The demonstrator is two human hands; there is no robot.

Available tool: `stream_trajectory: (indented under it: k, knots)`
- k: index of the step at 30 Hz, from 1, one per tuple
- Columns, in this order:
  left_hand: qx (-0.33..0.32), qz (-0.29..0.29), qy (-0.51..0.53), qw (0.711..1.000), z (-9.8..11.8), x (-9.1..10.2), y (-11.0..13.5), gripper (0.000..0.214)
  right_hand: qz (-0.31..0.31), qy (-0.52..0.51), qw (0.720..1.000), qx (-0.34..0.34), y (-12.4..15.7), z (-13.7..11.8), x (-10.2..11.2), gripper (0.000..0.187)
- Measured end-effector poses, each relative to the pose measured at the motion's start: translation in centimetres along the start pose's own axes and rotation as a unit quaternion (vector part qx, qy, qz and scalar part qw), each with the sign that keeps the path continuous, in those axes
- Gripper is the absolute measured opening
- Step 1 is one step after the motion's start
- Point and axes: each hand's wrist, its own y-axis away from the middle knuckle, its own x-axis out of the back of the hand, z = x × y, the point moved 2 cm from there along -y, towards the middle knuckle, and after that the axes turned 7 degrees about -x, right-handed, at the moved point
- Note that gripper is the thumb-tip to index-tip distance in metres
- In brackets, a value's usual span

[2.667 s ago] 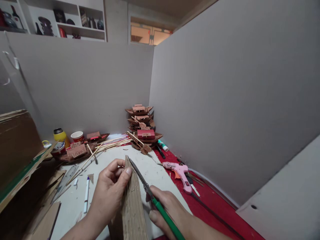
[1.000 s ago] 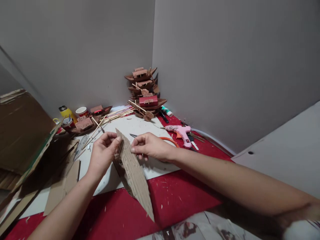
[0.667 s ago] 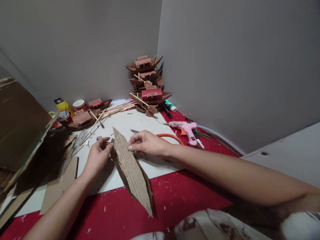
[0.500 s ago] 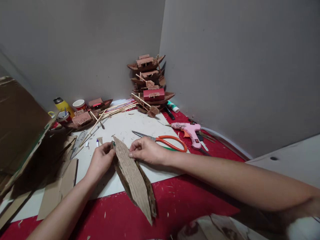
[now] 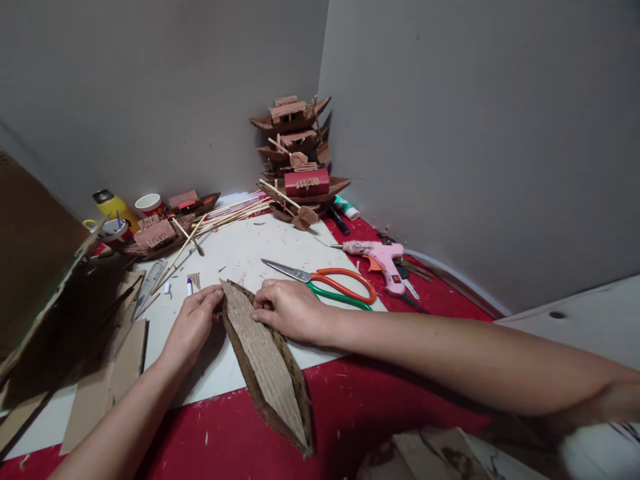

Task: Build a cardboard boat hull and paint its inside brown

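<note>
A pointed cardboard boat hull (image 5: 255,393) with darker brown sides lies slantwise before me, its near end over the red table surface. Inside it is a leaf-shaped corrugated cardboard piece (image 5: 270,370), ridges facing up, with the hull's sides showing along both edges. My left hand (image 5: 190,323) is closed, fingertips pinching the far tip. My right hand (image 5: 295,310) has curled fingers at the right edge near the far end, thumb and fingertips on the corrugated piece. Just beyond my right hand lie scissors (image 5: 295,272) with one orange and one green handle.
A pink glue gun (image 5: 377,257) lies at right. Stacked model boats (image 5: 305,183) stand in the corner. Wooden sticks (image 5: 230,219), a model boat (image 5: 155,235), a paper cup (image 5: 149,205) and a yellow bottle (image 5: 117,208) are at back left. Cardboard strips (image 5: 127,367) lie at left.
The corrugated piece has settled lower between the hull's sides, whose left edge now shows more. Both hands stay at the far end, the right one slightly shifted left.
</note>
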Motion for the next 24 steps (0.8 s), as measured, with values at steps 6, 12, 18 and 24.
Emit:
stream_trajectory:
  k: [6, 12, 18, 24]
  knots:
    - [-0.007, -0.041, 0.018, 0.999, -0.6, -0.4, 0.0, 0.025, 0.018, 0.025, 0.999, 0.013, 0.4, 0.1, 0.0, 0.024]
    - [-0.016, -0.058, 0.024, 0.998, -0.8, -0.6, 0.1, 0.028, -0.009, -0.058, 0.998, -0.031, -1.1, 0.0, 0.7, 0.038]
    - [-0.028, -0.03, -0.019, 0.999, -0.6, -1.4, 0.4, 0.026, -0.058, -0.038, 0.997, -0.019, -2.5, -0.2, 0.5, 0.013]
    - [-0.051, 0.049, -0.007, 0.997, 0.5, -1.5, 0.7, 0.046, -0.052, -0.09, 0.995, -0.001, -3.3, 0.1, 1.6, 0.007]
